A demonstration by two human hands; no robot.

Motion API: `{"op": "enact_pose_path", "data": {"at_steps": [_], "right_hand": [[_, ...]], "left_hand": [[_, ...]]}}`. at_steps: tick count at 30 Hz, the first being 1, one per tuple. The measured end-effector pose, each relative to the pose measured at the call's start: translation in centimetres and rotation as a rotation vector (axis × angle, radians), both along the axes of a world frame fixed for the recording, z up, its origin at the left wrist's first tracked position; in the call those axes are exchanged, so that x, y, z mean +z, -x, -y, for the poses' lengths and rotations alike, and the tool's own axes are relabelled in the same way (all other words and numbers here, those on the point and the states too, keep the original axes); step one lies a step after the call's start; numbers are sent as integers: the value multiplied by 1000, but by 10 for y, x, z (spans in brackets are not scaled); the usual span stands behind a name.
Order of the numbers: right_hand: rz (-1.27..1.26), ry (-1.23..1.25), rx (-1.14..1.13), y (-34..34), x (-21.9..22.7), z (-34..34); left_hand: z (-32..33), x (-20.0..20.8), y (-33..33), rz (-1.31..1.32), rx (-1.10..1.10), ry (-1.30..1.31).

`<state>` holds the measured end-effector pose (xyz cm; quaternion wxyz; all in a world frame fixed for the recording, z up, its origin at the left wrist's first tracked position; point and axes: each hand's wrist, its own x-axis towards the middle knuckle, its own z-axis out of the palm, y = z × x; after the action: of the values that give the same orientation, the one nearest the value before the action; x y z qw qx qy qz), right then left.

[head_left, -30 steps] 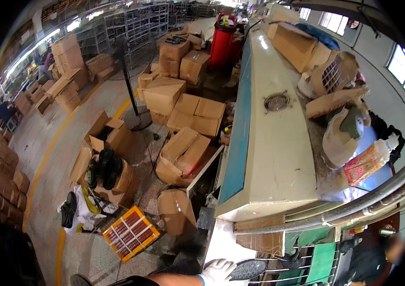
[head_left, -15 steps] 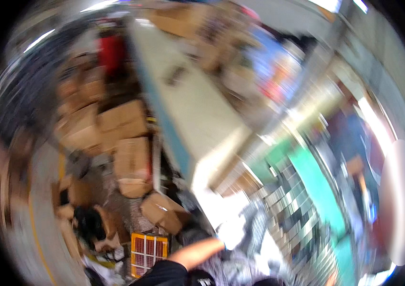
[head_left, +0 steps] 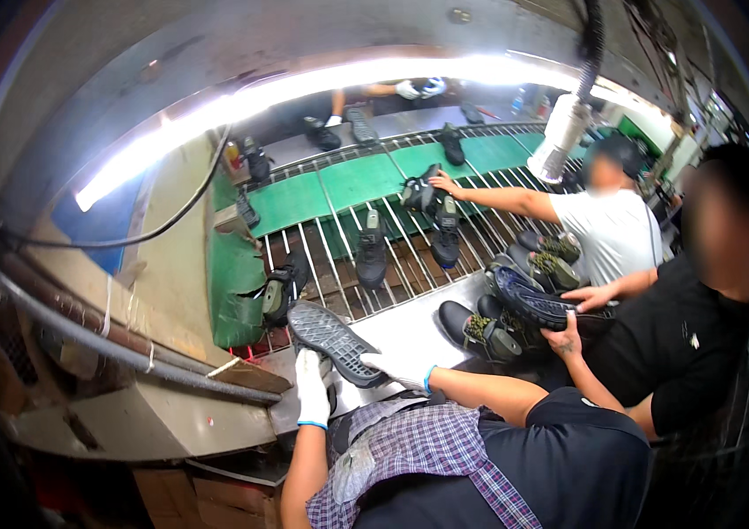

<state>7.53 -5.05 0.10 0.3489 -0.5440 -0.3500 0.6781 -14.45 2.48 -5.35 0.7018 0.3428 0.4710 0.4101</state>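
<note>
A grey shoe sole (head_left: 332, 339) is held tilted at the near edge of the bench, its gridded face showing. My left hand (head_left: 313, 388), in a white glove, grips its lower left side with the fingers partly hidden. My right hand (head_left: 399, 370), also gloved in white, holds its lower right edge, thumb and fingers closed there. Whether a shoe upper is attached beneath the sole is hidden. Just beyond it, a dark shoe (head_left: 284, 286) leans at the left end of the metal rack (head_left: 330, 264). Another dark shoe (head_left: 372, 251) stands on the rack bars.
Behind the rack runs a green belt (head_left: 348, 183) carrying shoes. Several shoes (head_left: 480, 331) crowd the metal bench (head_left: 410, 322) to my right. There a co-worker in black (head_left: 683, 326) holds a dark sole; another in white (head_left: 608, 220) reaches over the rack. A bright tube lamp (head_left: 304, 75) hangs overhead.
My view has swung from a blurred aisle with cartons and a long table to the rack and belt. Both my gloved hands now show, holding the shoe sole.
</note>
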Motion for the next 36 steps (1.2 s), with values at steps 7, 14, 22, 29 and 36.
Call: {"op": "enact_pose_path", "data": {"at_steps": [7,14,22,29,36], "right_hand": [[411,-281,160,19,57,4],[514,-196,-205,-75,-3,-12],[293,34,-602,-180,-19,-117],[928,32,-930,-285,-84,-182],[-111,432,-1023,-307,-201,-187]], "left_hand": [[-10,14,-10,320,-30,129],[-15,-6,-30,-47,-182,64],[-23,-42,-32,-825,-377,-357],[-3,-48,-18,-764,-235,-226],[45,-17,-7,-828,-84,68]]}}
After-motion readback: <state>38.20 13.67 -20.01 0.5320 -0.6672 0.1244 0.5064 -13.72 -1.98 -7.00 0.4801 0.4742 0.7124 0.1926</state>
